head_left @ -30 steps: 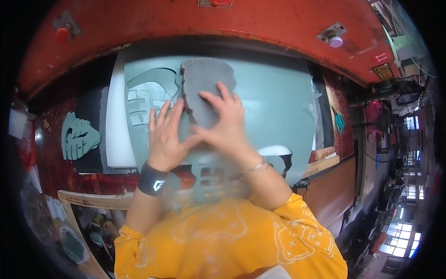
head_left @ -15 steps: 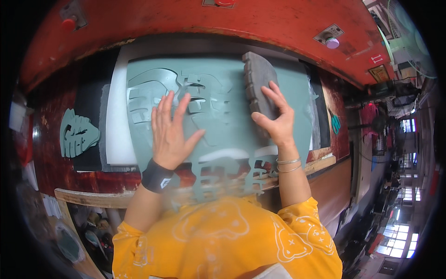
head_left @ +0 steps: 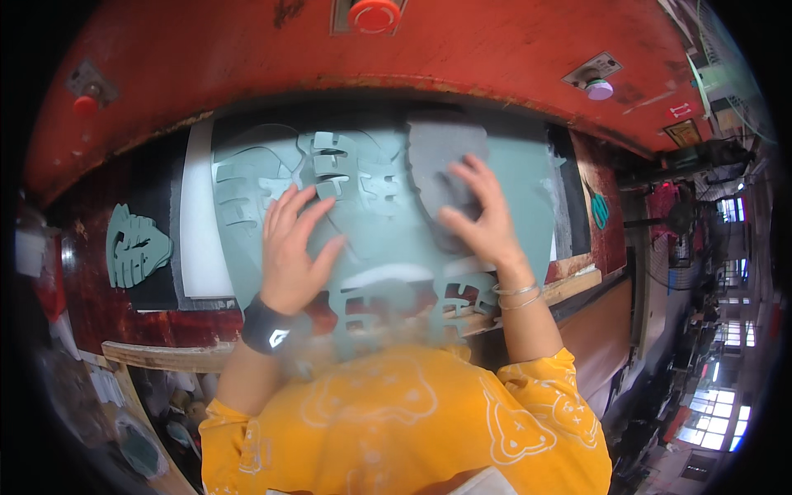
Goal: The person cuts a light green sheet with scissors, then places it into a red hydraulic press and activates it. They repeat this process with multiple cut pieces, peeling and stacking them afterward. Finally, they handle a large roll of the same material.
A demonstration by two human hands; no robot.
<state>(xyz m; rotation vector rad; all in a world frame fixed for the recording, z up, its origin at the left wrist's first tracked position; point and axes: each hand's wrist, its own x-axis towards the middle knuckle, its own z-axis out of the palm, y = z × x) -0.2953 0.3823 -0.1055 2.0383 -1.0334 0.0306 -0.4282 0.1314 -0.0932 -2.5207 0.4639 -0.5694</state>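
The block (head_left: pixel 441 157) is grey, the sheet (head_left: pixel 388 239) grey-green (the shirt (head_left: pixel 371 437) white-patterned yellow).

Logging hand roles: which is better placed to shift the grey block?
Likely the right hand: it is at the grey block; the left hand is farther away, over the green sheet.

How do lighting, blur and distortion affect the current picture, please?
Head view: the red machine's lower edge bows with the fisheye; shadow darkens the far edge of the green sheet; windows at lower right glare white; a hazy patch softens detail where the sheet meets the yellow shirt; black fills the corners.
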